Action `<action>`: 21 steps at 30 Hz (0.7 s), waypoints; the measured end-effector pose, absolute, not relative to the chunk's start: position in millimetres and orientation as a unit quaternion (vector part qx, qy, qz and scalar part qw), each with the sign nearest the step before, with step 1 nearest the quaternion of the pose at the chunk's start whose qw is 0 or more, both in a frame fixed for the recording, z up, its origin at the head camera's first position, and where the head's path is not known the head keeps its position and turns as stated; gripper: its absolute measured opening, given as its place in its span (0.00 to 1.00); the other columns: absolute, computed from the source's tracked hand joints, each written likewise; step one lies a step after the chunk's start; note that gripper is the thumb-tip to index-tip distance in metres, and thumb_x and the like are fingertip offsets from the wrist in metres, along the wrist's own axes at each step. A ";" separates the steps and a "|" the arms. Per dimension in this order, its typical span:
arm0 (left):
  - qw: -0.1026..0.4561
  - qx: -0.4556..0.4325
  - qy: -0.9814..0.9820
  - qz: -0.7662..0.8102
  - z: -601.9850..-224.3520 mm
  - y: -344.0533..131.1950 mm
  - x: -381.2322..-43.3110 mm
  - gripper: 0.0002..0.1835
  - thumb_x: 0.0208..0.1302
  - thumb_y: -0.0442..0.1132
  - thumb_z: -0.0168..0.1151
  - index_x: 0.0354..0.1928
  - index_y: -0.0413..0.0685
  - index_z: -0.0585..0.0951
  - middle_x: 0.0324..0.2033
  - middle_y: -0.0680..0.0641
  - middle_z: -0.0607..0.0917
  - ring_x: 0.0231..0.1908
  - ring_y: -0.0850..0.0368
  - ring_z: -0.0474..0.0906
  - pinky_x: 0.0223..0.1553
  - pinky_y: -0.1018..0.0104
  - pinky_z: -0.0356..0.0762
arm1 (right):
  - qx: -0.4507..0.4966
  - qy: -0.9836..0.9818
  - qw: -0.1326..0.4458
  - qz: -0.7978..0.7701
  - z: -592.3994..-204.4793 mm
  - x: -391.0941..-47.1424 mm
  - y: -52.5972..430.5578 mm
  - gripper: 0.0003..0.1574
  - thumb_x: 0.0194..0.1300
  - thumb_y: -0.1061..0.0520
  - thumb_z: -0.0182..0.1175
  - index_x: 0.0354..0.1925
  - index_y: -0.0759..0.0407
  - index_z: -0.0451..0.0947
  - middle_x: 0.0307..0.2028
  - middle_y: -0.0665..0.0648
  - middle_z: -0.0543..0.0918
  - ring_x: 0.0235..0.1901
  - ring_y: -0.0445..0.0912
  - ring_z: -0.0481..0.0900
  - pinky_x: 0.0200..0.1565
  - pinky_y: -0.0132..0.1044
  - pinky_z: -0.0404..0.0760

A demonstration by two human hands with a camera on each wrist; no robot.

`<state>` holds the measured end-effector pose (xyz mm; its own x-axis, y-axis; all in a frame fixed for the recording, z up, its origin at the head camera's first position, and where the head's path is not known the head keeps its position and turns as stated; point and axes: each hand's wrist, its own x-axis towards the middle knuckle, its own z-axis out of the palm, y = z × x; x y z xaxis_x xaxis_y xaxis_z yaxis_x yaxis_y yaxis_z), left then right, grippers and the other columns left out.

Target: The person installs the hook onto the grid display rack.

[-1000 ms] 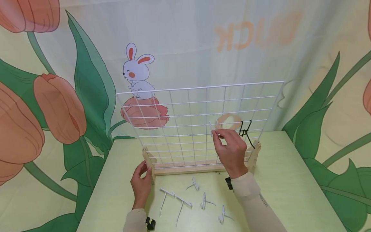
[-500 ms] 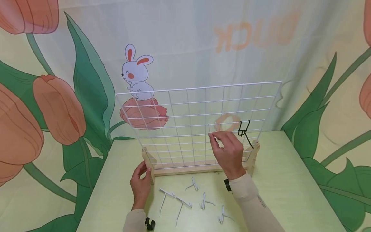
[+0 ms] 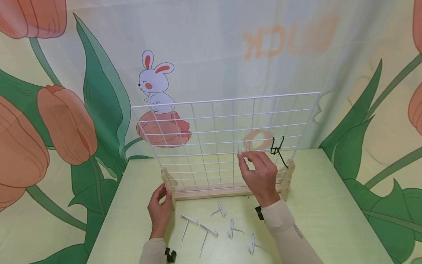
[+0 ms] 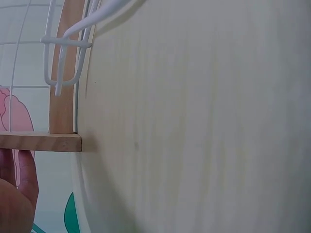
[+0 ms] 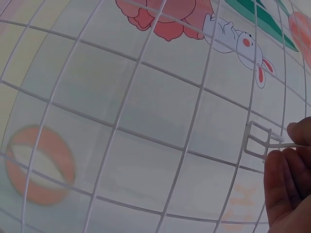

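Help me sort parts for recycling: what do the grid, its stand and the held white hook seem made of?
Grid: probably white-coated metal, given thin straight wires.
Stand: likely unpainted wood, tan with visible grain.
White hook: perhaps coated metal, smooth bent rods, but plastic is possible.

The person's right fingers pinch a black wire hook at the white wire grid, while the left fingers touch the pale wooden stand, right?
Not quite: the right fingers pinch a white wire hook, not a black one; the right wrist view shows it. The rest holds.
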<state>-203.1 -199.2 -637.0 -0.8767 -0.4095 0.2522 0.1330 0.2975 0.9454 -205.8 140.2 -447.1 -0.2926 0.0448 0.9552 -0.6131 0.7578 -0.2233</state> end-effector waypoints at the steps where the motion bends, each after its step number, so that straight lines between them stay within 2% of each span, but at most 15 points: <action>1: 0.232 0.089 -0.771 -0.586 -636.8 -199.1 -203.0 0.20 0.66 0.46 0.66 0.59 0.69 0.79 0.50 0.55 0.85 0.50 0.60 0.80 0.40 0.79 0.80 | 0.189 -0.750 0.562 0.292 -447.8 -205.4 140.5 0.09 0.52 0.61 0.75 0.33 0.63 0.87 0.30 0.58 0.87 0.27 0.47 0.84 0.32 0.42 0.85; 14: 0.231 0.092 -0.773 -0.584 -635.8 -198.1 -203.4 0.21 0.66 0.45 0.67 0.59 0.70 0.79 0.50 0.55 0.85 0.50 0.61 0.80 0.41 0.79 0.80 | 0.167 -0.763 0.533 0.324 -455.1 -193.2 143.9 0.11 0.52 0.60 0.75 0.36 0.62 0.88 0.32 0.57 0.88 0.29 0.47 0.86 0.34 0.44 0.85; 21: 0.221 0.101 -0.773 -0.586 -633.3 -197.2 -201.0 0.20 0.66 0.45 0.66 0.59 0.71 0.79 0.51 0.57 0.85 0.51 0.62 0.79 0.41 0.80 0.79 | 0.158 -0.768 0.510 0.355 -461.1 -182.7 147.2 0.12 0.51 0.60 0.75 0.37 0.61 0.88 0.34 0.55 0.89 0.29 0.47 0.86 0.34 0.42 0.84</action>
